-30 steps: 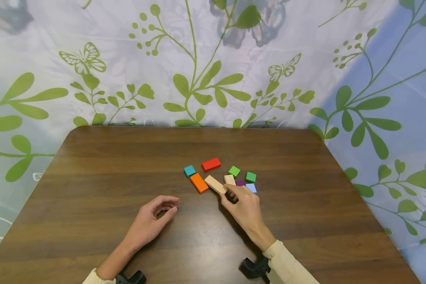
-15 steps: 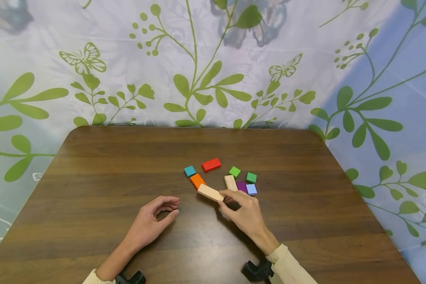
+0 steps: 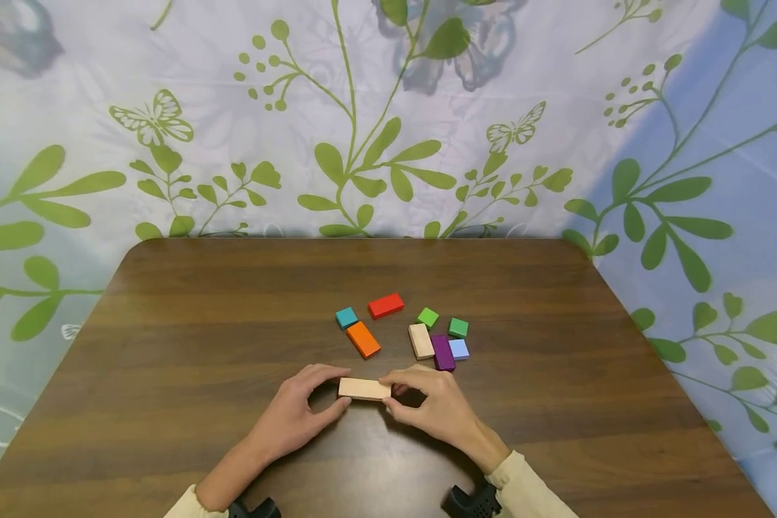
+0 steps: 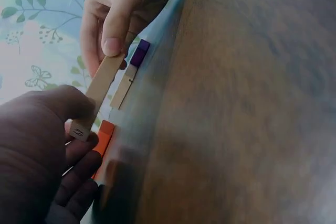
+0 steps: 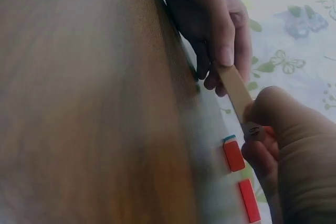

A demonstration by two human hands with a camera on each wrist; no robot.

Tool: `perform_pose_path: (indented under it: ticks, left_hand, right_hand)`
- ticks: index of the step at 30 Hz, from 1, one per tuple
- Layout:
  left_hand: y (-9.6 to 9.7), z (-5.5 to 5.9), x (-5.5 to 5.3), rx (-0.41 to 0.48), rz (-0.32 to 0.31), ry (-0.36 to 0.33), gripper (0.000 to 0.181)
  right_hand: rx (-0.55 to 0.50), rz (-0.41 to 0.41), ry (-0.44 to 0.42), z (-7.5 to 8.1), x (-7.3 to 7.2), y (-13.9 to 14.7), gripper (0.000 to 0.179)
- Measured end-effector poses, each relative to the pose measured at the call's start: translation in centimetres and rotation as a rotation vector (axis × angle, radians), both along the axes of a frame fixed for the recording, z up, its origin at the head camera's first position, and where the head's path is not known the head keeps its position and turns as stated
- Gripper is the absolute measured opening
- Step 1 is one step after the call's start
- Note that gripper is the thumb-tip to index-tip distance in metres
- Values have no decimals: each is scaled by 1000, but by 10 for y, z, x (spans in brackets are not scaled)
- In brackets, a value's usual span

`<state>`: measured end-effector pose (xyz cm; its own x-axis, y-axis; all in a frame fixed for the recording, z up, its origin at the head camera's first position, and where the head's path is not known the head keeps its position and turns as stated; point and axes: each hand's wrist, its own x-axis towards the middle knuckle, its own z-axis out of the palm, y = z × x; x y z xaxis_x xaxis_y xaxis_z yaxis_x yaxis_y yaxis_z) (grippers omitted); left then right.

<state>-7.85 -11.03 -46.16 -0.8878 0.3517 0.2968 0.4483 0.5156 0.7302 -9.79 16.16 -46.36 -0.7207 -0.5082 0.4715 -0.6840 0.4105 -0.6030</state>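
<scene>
we have both hands on one piece: the long pale block [image 3: 365,389], level with the counter's near part, between us and the other blocks. left hand [image 3: 301,406] pinches its left end, thumb on the near side, fingers on the far side. right hand [image 3: 437,406] pinches the right end the same way. wrist views show us a dark mark on each end face. can't tell from these whether it touches the counter [image 3: 233,309].

beyond it, left group: orange block [image 3: 363,339] angled, teal block [image 3: 346,318] at its far end, red block [image 3: 385,306] apart, farther back.

right group: short pale block [image 3: 421,341] beside the purple block [image 3: 443,352], light blue block [image 3: 459,350] just right of purple, light green block [image 3: 427,318] and dark green block [image 3: 458,327] behind.

we see leaf-print cloth [image 3: 233,144] behind the counter, cream sleeves [image 3: 531,485] at both wrists.
</scene>
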Motion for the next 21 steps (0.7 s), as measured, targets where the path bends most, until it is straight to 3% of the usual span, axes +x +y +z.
perform_pose_path:
  ticks: [9,15,21]
  left_hand:
    - [-2,-6,-3,-106,-36,126,27]
    - [-4,-3,-8,-115,-60,117,26]
    - [0,-9,-6,-115,-85,135,23]
  right_hand:
    - [69,67,-62,-8,-6,4,27]
    - [110,87,-101,-4,-11,3,26]
    - [146,91,-142,-7,-9,5,26]
